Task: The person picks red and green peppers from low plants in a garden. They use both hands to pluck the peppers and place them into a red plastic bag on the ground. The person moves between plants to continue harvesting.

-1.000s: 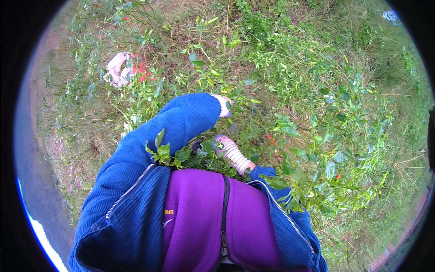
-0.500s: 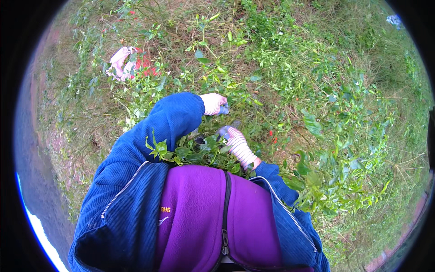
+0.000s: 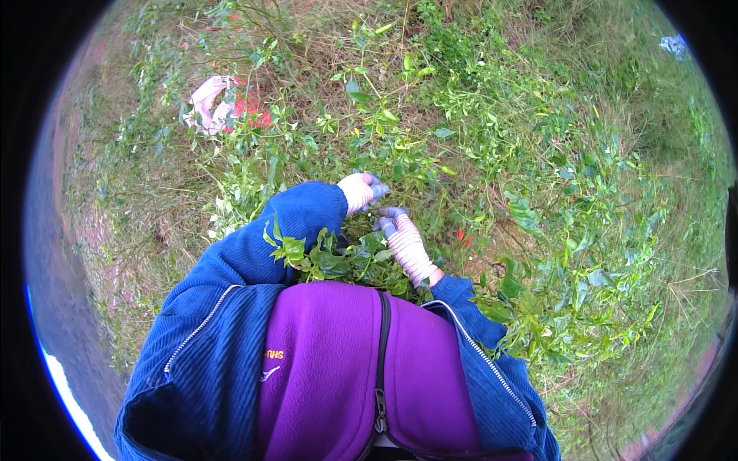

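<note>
Both my hands wear pink-and-white striped gloves with grey-blue fingers, and they are close together among leafy pepper plants in front of my body. My left hand (image 3: 360, 192) reaches in from the left, its fingers bent together over the stems. Just below and to the right, my right hand (image 3: 404, 242) points up toward it, its fingers curled. Whatever lies between the fingertips is too small to tell. A leafy pepper branch (image 3: 330, 263) stands between my forearms, against my purple top. Green chili peppers (image 3: 448, 170) hang beyond my hands. Red chili peppers (image 3: 464, 238) hang right of my right hand.
A pinkish-white bag (image 3: 206, 104) with red mesh (image 3: 250, 111) lies among the plants at the far left. Dense pepper plants (image 3: 592, 269) spread over the right side. Dry grass (image 3: 307, 54) covers ground farther off. A pale bluish thing (image 3: 673, 46) lies at the far right.
My left hand has moved down a little, nearer to my body. My right hand's fingers have shifted, and the two hands' fingertips are now closer together. The view has moved slightly.
</note>
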Demonstrator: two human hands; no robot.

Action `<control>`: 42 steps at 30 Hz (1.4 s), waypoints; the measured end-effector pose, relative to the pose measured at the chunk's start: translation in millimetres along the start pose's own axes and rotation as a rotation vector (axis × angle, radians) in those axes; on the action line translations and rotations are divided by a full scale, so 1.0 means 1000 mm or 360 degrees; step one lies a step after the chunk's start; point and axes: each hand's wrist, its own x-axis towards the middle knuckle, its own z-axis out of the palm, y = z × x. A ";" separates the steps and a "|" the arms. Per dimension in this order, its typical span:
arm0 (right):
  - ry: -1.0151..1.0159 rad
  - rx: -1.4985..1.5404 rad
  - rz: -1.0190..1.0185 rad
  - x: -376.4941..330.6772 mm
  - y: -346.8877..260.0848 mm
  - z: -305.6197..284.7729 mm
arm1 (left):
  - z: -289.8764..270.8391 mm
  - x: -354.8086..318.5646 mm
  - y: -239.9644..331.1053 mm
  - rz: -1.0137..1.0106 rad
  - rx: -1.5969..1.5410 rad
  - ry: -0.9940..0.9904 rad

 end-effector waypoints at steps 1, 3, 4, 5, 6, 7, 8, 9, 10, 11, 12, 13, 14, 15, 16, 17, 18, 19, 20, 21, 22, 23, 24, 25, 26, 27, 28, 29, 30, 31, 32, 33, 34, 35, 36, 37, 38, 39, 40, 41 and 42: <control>-0.0021 0.0017 0.0026 0.001 0.004 0.001 | 0.001 -0.001 0.004 0.0014 0.0108 -0.0030; -0.0029 -0.0017 0.0046 0.006 0.014 0.002 | 0.004 0.000 0.013 -0.0089 0.0078 -0.0036; -0.0025 -0.0008 0.0061 0.006 0.021 0.001 | 0.006 -0.001 0.016 -0.0088 0.0027 -0.0093; -0.0023 -0.0107 0.0032 0.009 0.029 0.000 | 0.008 -0.003 0.019 -0.0087 -0.0023 -0.0151; -0.0029 -0.0204 -0.0014 0.012 0.038 0.000 | 0.010 -0.006 0.020 -0.0067 -0.0118 -0.0229; -0.0037 -0.0284 -0.0176 0.015 0.048 -0.001 | 0.012 -0.008 0.020 -0.0007 -0.0277 -0.0486; 0.0038 -0.0354 0.0091 0.021 0.059 0.001 | 0.014 -0.010 0.021 0.0091 -0.0308 -0.0609; 0.0007 -0.0137 0.0069 0.026 0.070 0.004 | 0.015 -0.012 0.021 0.0134 -0.0375 -0.0771; 0.0004 0.0068 0.0056 0.030 0.081 0.007 | 0.017 -0.009 0.023 0.0196 -0.0237 -0.0675; -0.0054 0.0096 0.0038 0.032 0.091 0.006 | 0.019 -0.005 0.026 0.0386 0.0037 -0.0335; -0.0112 0.0124 0.0021 0.034 0.099 0.006 | 0.022 -0.001 0.027 0.0535 0.0319 0.0007; -0.0150 0.0272 0.0152 0.037 0.105 0.007 | 0.026 0.005 0.029 0.0679 0.0599 0.0352; -0.0188 0.0418 0.0282 0.043 0.109 0.010 | 0.026 0.011 0.028 0.0601 0.0701 0.0456; -0.0192 0.0426 0.0331 0.042 0.112 0.008 | 0.027 0.019 0.027 0.0522 0.0702 0.0505; -0.0197 0.0433 0.0379 0.043 0.113 0.008 | 0.027 0.028 0.026 0.0444 0.0701 0.0555; -0.0167 0.0302 0.0346 0.041 0.114 0.007 | 0.027 0.037 0.023 0.0401 0.0696 0.0635; -0.0148 0.0248 0.0334 0.042 0.112 0.007 | 0.028 0.043 0.016 0.0513 0.0443 0.0711; -0.0128 0.0194 0.0323 0.039 0.111 0.005 | 0.031 0.049 0.011 0.0699 0.0208 0.0863; -0.0125 0.0220 0.0340 0.038 0.109 0.006 | 0.027 0.059 0.008 0.0502 -0.0169 0.0682; -0.0120 0.0213 0.0341 0.037 0.107 0.007 | 0.026 0.068 0.007 0.0417 -0.0276 0.0575; -0.0116 0.0206 0.0342 0.036 0.105 0.008 | 0.024 0.076 0.007 0.0385 -0.0248 0.0465; -0.0109 0.0164 0.0326 0.035 0.103 0.010 | 0.023 0.081 0.009 0.0371 -0.0077 0.0354; -0.0107 0.0129 0.0319 0.035 0.101 0.011 | 0.023 0.082 0.011 0.0486 0.0665 0.0219; -0.0105 0.0095 0.0311 0.035 0.099 0.012 | 0.022 0.081 0.013 0.0517 0.1342 0.0042; -0.0106 0.0069 0.0316 0.034 0.097 0.013 | 0.021 0.079 0.020 0.0503 0.2016 -0.0188; -0.0106 0.0059 0.0297 0.034 0.095 0.013 | 0.020 0.071 0.022 0.0557 0.2223 -0.0246; -0.0105 0.0049 0.0278 0.033 0.092 0.012 | 0.017 0.062 0.025 0.0645 0.2408 -0.0276; -0.0102 0.0053 0.0234 0.032 0.089 0.011 | 0.014 0.052 0.028 0.0735 0.2591 -0.0305; -0.0108 0.0039 0.0232 0.030 0.086 0.009 | 0.013 0.042 0.032 0.0601 0.1884 0.0080; -0.0114 0.0024 0.0230 0.029 0.082 0.007 | 0.009 0.034 0.036 0.0544 0.1660 0.0045; -0.0129 -0.0007 0.0273 0.026 0.078 0.005 | 0.004 0.027 0.039 0.0464 0.1438 -0.0023; -0.0145 -0.0038 0.0314 0.025 0.073 0.003 | 0.000 0.021 0.042 0.0402 0.1205 -0.0067; -0.0156 -0.0053 0.0242 0.023 0.068 0.002 | -0.001 0.014 0.043 0.0467 0.1200 -0.0034; -0.0171 -0.0067 0.0166 0.020 0.063 0.002 | -0.003 0.009 0.043 0.0544 0.1182 0.0014; -0.0183 -0.0127 0.0152 0.018 0.057 0.002 | -0.006 0.004 0.042 0.0556 0.1188 0.0020; -0.0193 -0.0064 0.0113 0.016 0.052 0.001 | -0.007 -0.001 0.040 0.0561 0.1192 0.0016; -0.0196 -0.0053 0.0129 0.014 0.046 0.001 | -0.008 -0.005 0.037 0.0576 0.1118 0.0082; -0.0196 -0.0043 0.0146 0.012 0.039 0.000 | -0.008 -0.009 0.035 0.0593 0.1044 0.0146; -0.0163 -0.0076 0.0075 0.008 0.033 -0.001 | -0.007 -0.012 0.032 0.0585 0.0964 0.0196; -0.0128 -0.0080 0.0037 0.005 0.026 -0.001 | -0.007 -0.015 0.030 0.0648 0.0997 0.0251; -0.0092 -0.0086 -0.0002 0.003 0.020 -0.002 | -0.006 -0.017 0.027 0.0688 0.1025 0.0295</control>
